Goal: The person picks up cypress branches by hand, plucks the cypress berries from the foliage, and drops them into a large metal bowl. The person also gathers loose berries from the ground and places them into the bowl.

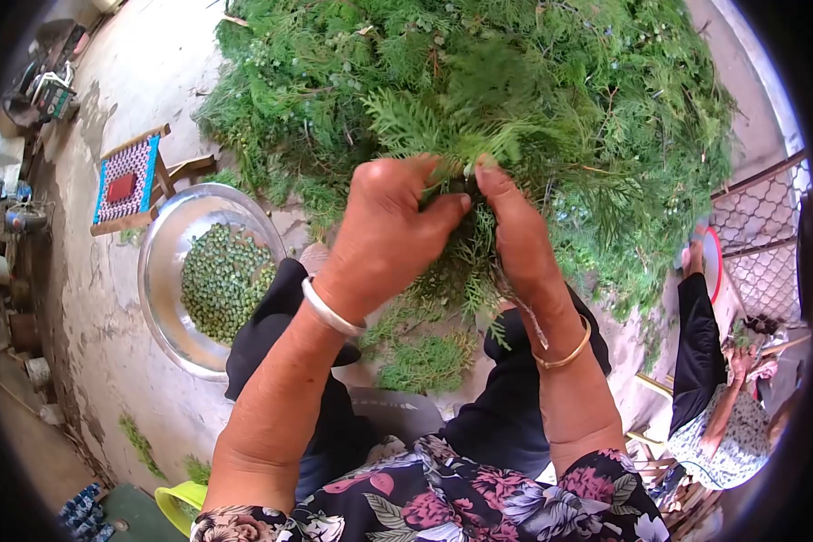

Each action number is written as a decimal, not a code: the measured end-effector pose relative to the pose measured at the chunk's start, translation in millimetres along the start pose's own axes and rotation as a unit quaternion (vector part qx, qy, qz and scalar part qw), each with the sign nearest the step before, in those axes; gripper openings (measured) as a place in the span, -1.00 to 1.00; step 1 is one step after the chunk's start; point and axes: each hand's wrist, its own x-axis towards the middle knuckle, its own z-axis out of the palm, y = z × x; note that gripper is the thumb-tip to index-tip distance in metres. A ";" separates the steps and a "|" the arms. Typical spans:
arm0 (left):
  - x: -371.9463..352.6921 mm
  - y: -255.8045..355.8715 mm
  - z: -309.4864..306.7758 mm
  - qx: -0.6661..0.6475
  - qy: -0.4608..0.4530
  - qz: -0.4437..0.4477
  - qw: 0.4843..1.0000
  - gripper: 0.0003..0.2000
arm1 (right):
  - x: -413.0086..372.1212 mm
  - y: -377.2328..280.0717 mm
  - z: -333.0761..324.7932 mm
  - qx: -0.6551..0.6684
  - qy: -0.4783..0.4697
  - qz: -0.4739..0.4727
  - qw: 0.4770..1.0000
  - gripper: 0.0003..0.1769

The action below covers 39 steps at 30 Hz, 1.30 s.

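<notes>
My left hand [393, 221], with a silver bangle at the wrist, is closed at a green leafy sprig [506, 140] in the middle of the view. Beside it, my right hand [519, 226] pinches the same sprig between thumb and fingers. Some fronds hang down below the two hands. A large heap of cut green branches [307, 99] lies on the ground just beyond them. To the left of my knee stands a wide metal basin [164, 280] holding many small green cones [221, 280].
A small woven stool [128, 185] stands behind the basin. At the right, another person [723, 425] sits near a red-rimmed bowl [714, 262] and a wire mesh panel [759, 217]. A yellow-green container [181, 501] is at the lower left.
</notes>
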 end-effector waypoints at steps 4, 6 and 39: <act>-3.4 5.5 3.7 0.058 0.050 0.016 0.997 -0.84 | 3.8 4.9 -9.8 -0.012 -0.023 0.041 0.999 -0.52; -0.7 5.6 -1.0 0.013 0.056 0.006 0.998 -0.86 | 1.3 -1.3 -6.0 -0.068 -0.010 0.044 0.997 -0.54; 2.8 9.7 -21.4 -0.509 0.155 -0.203 0.822 -0.91 | 1.2 -8.2 -6.1 0.027 -0.053 0.065 0.996 -0.75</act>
